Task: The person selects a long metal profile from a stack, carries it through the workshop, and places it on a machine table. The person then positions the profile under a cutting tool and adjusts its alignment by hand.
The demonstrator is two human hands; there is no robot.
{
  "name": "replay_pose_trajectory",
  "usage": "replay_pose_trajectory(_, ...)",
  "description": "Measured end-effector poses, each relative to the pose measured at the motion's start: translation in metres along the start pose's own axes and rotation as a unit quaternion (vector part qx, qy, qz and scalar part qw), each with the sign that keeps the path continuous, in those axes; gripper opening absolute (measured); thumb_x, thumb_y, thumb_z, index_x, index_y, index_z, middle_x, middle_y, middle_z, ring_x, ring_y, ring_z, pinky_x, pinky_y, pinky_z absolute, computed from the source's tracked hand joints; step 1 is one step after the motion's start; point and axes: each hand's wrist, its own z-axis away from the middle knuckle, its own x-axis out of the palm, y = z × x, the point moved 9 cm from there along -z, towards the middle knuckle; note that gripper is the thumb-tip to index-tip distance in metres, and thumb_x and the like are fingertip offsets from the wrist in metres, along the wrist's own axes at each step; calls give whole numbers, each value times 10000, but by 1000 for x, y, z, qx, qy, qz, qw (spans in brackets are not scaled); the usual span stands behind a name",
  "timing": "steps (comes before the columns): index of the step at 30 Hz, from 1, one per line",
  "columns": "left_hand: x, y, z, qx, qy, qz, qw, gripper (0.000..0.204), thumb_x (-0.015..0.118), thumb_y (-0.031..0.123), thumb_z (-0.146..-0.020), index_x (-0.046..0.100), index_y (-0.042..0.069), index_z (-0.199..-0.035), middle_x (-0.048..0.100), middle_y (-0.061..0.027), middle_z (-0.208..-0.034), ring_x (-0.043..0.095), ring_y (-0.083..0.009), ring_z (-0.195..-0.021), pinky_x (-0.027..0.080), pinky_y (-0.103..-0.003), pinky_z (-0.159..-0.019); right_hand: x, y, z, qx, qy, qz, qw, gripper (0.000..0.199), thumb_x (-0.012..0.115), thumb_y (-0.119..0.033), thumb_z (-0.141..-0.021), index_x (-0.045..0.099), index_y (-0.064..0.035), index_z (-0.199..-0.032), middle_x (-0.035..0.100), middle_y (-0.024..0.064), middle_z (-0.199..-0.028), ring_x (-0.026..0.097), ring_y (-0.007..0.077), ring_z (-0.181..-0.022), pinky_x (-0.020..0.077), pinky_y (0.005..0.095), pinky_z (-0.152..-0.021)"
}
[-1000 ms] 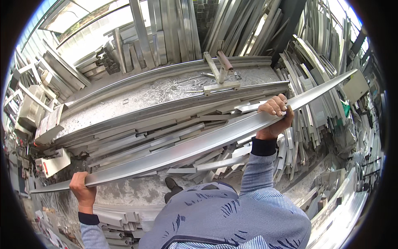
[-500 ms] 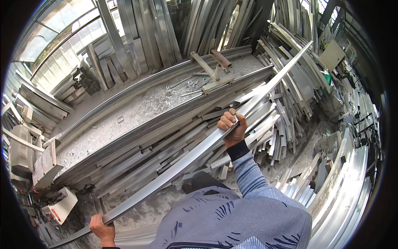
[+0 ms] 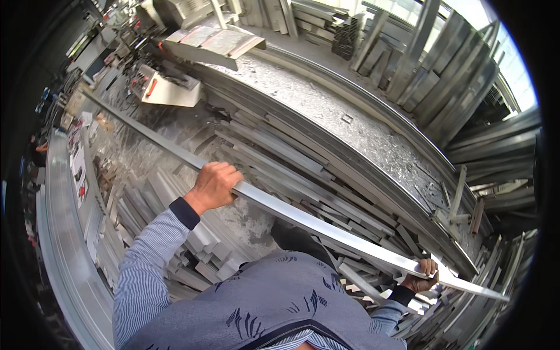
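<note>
A long silvery metal bar [image 3: 326, 227] runs across in front of my body, from the far left down to the lower right. My left hand [image 3: 215, 184] is wrapped over it left of the middle, knuckles up. Toward its right end my right hand [image 3: 421, 275] grips the same bar, fingers curled over the top. The bar is held above the stacked metal lengths. Both its ends stick out well past my hands.
Beyond the bar lies a long bench [image 3: 373, 140] strewn with metal shavings. Many metal lengths [image 3: 280, 151] are stacked below it. A white box-like machine part [image 3: 170, 88] stands upper left. Tall metal profiles [image 3: 417, 49] lean at the back. More long profiles [image 3: 70, 221] lie on my left.
My view has swung to the left. The bar has turned with me, its left end now pointing far ahead and its right end lower. Both hands have kept hold of it.
</note>
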Motion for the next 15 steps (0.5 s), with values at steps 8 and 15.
replay_pose_trajectory(8, 19, -38, -42, 20, 36, -18, 999, 117, 686, 85, -636, 585, 98, -693, 531, -39, -663, 590, -241, -685, 474, -369, -618, -32, -7, -36, -130, 131, 234, 955, 117, 690, -178, -771, 603, -124, -828, 601, 17, -807, 607, 141, -747, 518, 289, -716)
replay_pose_trajectory(15, 16, -69, -103, 23, 124, -2, 992, 147, 642, 94, -707, 507, 96, -650, 483, -41, -643, 545, -217, -666, 450, -351, -605, 3, 88, -82, -150, 151, 203, 956, 160, 658, -244, -852, 615, -97, -809, 593, 22, -744, 600, 202, -654, 512, 344, -638)
